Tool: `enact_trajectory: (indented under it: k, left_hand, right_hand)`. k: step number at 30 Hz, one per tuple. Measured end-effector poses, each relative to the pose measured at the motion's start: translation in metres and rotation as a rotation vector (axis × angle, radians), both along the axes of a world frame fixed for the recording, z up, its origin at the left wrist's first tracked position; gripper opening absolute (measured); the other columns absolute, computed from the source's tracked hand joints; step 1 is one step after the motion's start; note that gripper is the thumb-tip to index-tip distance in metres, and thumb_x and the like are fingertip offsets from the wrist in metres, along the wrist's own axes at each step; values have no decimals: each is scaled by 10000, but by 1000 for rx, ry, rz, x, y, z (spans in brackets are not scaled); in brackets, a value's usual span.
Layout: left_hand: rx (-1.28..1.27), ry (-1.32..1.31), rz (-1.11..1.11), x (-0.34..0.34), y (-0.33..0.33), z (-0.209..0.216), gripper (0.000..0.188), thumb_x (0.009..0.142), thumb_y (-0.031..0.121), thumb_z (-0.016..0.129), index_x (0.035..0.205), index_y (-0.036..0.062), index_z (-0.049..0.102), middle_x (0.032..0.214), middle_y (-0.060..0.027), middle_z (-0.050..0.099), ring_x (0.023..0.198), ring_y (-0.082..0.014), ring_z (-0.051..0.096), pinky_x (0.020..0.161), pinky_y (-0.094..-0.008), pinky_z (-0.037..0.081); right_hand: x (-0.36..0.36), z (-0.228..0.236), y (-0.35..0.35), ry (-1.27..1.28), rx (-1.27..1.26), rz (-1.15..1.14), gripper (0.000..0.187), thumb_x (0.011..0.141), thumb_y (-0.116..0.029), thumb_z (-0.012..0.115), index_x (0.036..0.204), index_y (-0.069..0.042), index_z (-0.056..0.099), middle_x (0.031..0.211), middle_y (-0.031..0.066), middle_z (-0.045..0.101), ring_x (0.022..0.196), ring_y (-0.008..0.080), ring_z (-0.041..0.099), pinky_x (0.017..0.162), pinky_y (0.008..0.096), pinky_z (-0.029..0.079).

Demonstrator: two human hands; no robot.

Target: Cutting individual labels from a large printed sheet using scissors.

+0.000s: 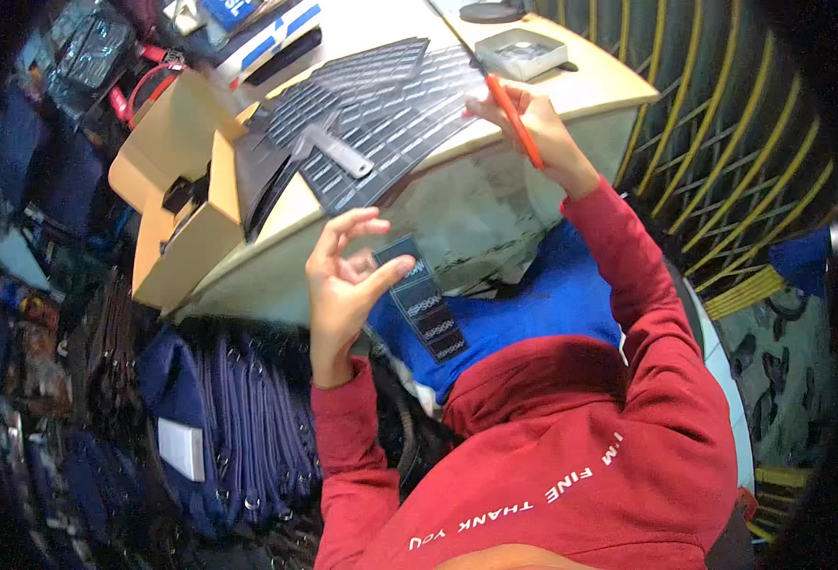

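My left hand [343, 280] is raised in front of the table, with its thumb over the upper part of a dark strip of rectangular labels [426, 305]. The strip hangs at a slant above my lap, and the fingertips behind it are partly hidden. My right hand [538, 128], higher up near the table's front edge, is closed round a tool with an orange handle [518, 123]. A long, thin dark part runs from that tool toward the far left; its kind cannot be made out. Dark label sheets [386, 142] lie on the table beyond both hands, topped by a grey flat-handled tool [341, 152].
An open cardboard box [186, 261] stands at the table's left end. A shallow clear tray [521, 55] and a round black object [492, 11] sit at the far right of the table [618, 87]. Dark blue strapped goods [248, 418] pile up at left; yellow-edged material lines the right.
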State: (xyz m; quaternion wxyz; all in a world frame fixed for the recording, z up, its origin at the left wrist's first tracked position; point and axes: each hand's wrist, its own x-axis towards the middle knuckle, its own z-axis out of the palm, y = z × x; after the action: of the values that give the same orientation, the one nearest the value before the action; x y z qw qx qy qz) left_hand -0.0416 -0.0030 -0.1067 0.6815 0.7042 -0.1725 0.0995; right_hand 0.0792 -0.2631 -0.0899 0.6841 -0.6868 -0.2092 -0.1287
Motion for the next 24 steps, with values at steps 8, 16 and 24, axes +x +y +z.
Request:
enact_trajectory:
  k: [8,16,24]
  left_hand:
    - [-1,-163,141,11,-4,-2,510,668,-27,781,1112,36,540,1015,-82,571,698,-51,538,588,-144,437]
    - [17,-207,-4,15,-14,-11,446,734,-124,672,1128,-24,489,1089,-121,541,867,-158,621,723,-254,540]
    - [80,-8,54,21,-11,-7,463,708,-93,714,1141,-23,566,1090,-73,582,911,-146,621,735,-219,521]
  right_hand:
    - [-72,-30,72,182,61,614,293,739,-125,775,928,-37,569,776,-36,560,702,31,511,634,183,426]
    - [-60,-36,78,185,200,418,194,784,-51,710,831,-57,522,736,-51,494,659,15,435,572,186,373]
    - [-49,-39,69,115,104,432,160,843,-85,640,903,-51,496,794,-48,461,722,16,423,617,176,351]
